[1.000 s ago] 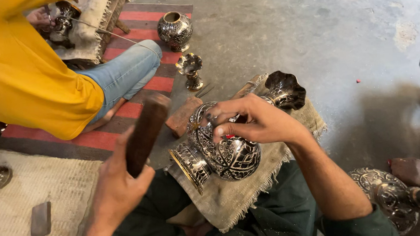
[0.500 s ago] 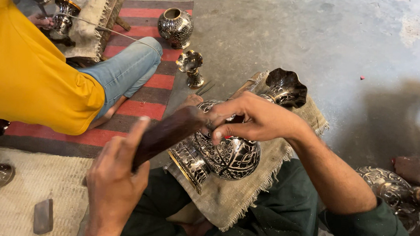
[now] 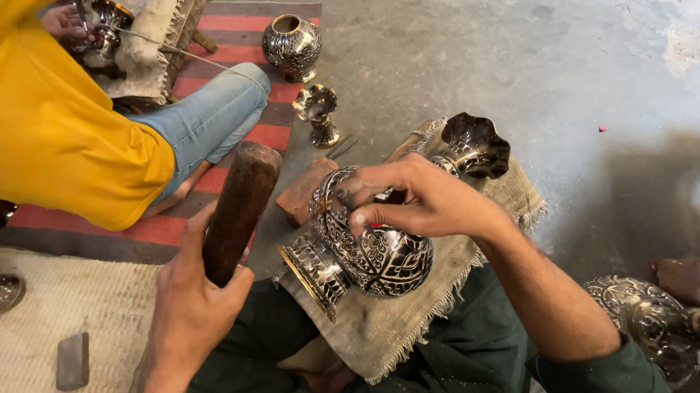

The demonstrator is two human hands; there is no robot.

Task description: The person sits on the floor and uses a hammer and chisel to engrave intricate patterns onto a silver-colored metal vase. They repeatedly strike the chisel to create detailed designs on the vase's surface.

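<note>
Engraved metal vase point(image 3: 370, 252) lies on burlap point(image 3: 422, 313), right hand point(image 3: 415, 200) pinning a small tool, left hand point(image 3: 194, 303) gripping a wooden mallet point(image 3: 237, 211) raised at ten o'clock; chasing appears unfinished.

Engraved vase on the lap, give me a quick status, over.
Left hand grips wooden mallet, raised clear. Right hand steadies engraved vase, lying on its side on burlap cloth. Nothing between mallet and vase.

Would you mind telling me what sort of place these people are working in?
Most likely a floor-level metalwork workshop. The person's right hand steadies an engraved metal vase on a burlap cloth, the left hand grips a wooden mallet, and more engraved vessels stand on the concrete floor.
</note>
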